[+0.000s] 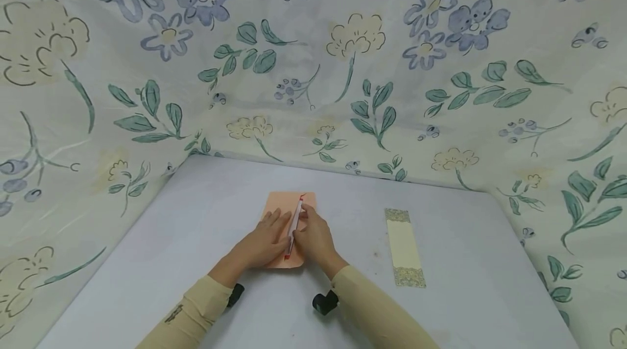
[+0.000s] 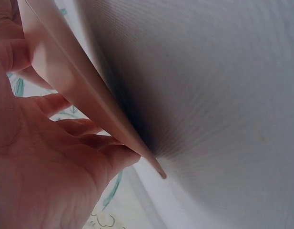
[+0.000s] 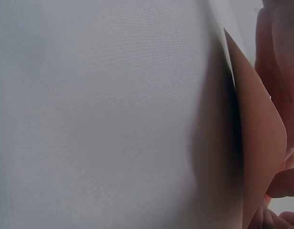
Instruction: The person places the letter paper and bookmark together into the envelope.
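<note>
On the table lies a peach paper piece (image 1: 276, 203), shaped like a card or folder, with a narrow white strip with red ends (image 1: 295, 222) running slantwise along it. My left hand (image 1: 266, 237) rests on its left part, fingers extended and the fingertips near the strip. Along the strip's right side, my right hand (image 1: 315, 237) has bent fingers and pinches the paper's right part. In the right wrist view the peach paper (image 3: 261, 138) bows up off the table. The left wrist view shows the peach paper (image 2: 85, 90) edge-on beside the left fingers.
A cream rectangular strip with glittery gold ends (image 1: 404, 245) lies to the right on the white table (image 1: 465, 262). Floral-patterned sheeting (image 1: 313, 93) hangs behind and at both sides. Black wrist devices (image 1: 325, 302) sit under the forearms.
</note>
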`<state>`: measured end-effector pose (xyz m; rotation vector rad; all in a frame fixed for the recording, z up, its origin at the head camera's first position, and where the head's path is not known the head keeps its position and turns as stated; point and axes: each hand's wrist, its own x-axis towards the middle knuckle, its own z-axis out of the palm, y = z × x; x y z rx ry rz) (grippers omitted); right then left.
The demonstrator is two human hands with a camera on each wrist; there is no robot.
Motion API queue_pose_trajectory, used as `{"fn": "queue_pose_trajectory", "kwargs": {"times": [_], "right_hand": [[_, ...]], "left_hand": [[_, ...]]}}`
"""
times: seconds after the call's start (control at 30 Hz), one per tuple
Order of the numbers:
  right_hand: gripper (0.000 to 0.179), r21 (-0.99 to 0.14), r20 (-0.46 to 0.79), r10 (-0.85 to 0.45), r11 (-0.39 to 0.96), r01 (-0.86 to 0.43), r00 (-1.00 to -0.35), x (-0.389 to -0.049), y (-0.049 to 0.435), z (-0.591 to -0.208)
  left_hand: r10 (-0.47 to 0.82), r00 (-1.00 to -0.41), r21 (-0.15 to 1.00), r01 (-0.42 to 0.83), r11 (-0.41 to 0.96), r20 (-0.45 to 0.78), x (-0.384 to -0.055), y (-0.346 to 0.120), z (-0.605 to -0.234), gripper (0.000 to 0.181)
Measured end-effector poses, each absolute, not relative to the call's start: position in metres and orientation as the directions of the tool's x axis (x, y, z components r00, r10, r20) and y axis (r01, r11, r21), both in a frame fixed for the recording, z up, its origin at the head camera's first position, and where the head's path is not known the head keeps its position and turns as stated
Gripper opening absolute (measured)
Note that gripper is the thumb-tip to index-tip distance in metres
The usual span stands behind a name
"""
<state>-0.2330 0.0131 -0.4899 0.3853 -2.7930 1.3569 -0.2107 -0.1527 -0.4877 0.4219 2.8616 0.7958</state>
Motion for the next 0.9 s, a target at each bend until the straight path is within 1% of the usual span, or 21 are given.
{"fn": "queue_pose_trajectory", "kwargs": {"times": [0.23, 0.47, 0.9], "right_hand": [[0.060, -0.748, 0.137, -0.219, 0.616, -0.246, -0.966, -0.232, 0.015, -0.487], [0.059, -0.722, 0.154, -0.197, 0.646, -0.246, -0.968, -0.232, 0.018, -0.482], [0.058, -0.733, 0.178, -0.176, 0.632, -0.250, -0.968, -0.231, 0.026, -0.482]], "left_hand": [[0.313, -0.948, 0.525, 0.238, 0.817, -0.057, -0.210, -0.152, -0.486, 0.065], [0.315, -0.948, 0.527, 0.245, 0.814, -0.045, -0.209, -0.153, -0.483, 0.064], [0.301, -0.952, 0.514, 0.229, 0.827, -0.061, -0.211, -0.152, -0.486, 0.064]]}}
